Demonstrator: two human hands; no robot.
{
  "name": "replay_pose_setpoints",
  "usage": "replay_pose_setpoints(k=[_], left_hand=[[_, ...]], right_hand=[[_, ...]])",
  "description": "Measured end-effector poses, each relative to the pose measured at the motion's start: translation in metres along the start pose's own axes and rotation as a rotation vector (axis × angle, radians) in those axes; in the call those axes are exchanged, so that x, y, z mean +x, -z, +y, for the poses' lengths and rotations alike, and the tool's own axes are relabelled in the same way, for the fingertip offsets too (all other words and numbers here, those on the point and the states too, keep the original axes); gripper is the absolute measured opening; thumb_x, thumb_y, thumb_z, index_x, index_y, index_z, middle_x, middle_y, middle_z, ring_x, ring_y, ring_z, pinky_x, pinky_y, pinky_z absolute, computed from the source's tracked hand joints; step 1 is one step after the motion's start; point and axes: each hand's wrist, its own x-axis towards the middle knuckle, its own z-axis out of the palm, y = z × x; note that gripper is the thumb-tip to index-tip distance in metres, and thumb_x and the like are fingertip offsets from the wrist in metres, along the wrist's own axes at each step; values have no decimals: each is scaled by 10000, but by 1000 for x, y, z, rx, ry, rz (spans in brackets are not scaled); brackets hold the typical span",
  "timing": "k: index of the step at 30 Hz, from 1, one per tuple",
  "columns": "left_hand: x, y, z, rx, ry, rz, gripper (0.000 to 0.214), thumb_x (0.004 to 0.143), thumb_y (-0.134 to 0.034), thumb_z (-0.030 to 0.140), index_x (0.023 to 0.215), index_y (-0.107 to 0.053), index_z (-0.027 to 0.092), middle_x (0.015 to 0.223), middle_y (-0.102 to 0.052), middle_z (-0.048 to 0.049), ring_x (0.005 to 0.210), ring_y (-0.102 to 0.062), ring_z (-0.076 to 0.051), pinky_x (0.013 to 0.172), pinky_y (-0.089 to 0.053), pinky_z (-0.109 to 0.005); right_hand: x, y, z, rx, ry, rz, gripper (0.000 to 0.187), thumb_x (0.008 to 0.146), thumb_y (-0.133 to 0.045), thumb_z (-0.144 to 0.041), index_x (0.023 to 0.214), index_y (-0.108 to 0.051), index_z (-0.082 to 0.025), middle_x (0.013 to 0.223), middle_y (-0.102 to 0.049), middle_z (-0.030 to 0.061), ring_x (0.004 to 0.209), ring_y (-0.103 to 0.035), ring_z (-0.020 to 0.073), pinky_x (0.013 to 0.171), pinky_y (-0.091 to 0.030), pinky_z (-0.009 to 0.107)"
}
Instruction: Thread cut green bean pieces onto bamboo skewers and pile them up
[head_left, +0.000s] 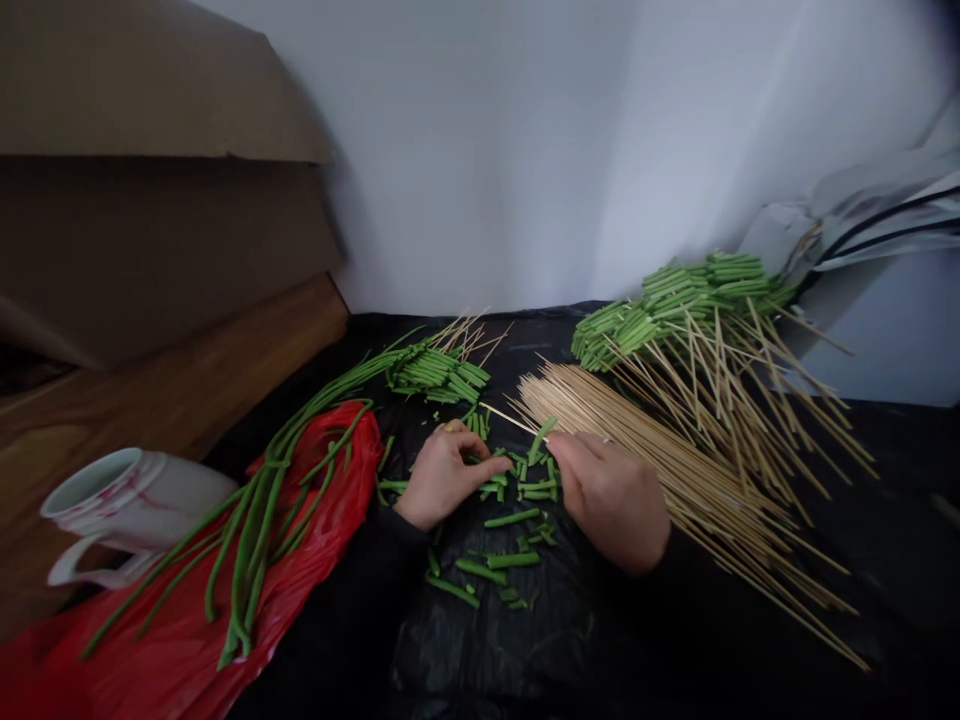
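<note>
My right hand [615, 497] pinches a cut long bean piece [541, 440] between thumb and fingertips. A lone bamboo skewer [506, 416] runs up to the left from beside these fingertips. Opposite, my left hand [448, 474] bends its fingers and thumb together over loose cut bean pieces [538, 492]; what lies between them is mostly hidden. More cut pieces [484, 572] are scattered on the black plastic sheet [480, 650] nearer to me. Just beyond my left hand lies a small row of short pieces [478, 423].
To the right lies a bundle of bamboo skewers [645, 430], with a pile of skewered bean pieces [675, 300] behind. A smaller skewered pile [439, 372] sits back left. Whole long beans [259, 510] cross a red plastic bag [330, 530]; a white mug [150, 505] stands left, below a cardboard box [165, 230].
</note>
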Motion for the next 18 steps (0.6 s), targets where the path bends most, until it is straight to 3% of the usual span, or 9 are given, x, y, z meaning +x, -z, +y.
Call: replay_pose_setpoints(k=[4,8,12,15,18], left_hand=[[-5,-5,13,195,-77,-50,280,713,-695,477,705,-665,199,809,-578,-37,833,-535,-205,831,-398,-353],[-10,-7,24,333,-64,-63,139,723,-673,336,762,-647,205,878,-576,-60,930,-509,-250,813,-392,-368],[-15,-9,33,452,-75,-25,185,703,-674,340,821,-640,202,939,-571,-87,967,-484,-296,788,-375,-413],[-15,-9,33,396,-88,-57,116,715,-662,301,775,-641,204,962,-579,-86,969,-488,-290,779,-375,-411],[-10,-8,27,170,-54,-32,51,716,-668,243,731,-645,200,956,-604,-67,961,-515,-252,829,-384,-393]], right_hand=[[0,0,-1,-1,-1,-1,231,897,-433,-142,934,-659,-176,735,-640,28,632,-539,127,571,-282,277],[-1,-1,-1,11,3,-2,227,896,-433,-143,927,-655,-178,722,-632,22,622,-539,132,567,-286,283],[-1,-1,-1,-1,7,3,234,903,-428,-148,948,-656,-178,727,-636,19,616,-542,132,562,-290,282],[0,0,-1,10,6,6,243,908,-421,-149,951,-660,-172,740,-644,24,634,-554,126,566,-301,271],[1,1,-1,8,0,11,248,905,-422,-141,951,-664,-173,754,-648,28,637,-558,125,563,-305,271]])
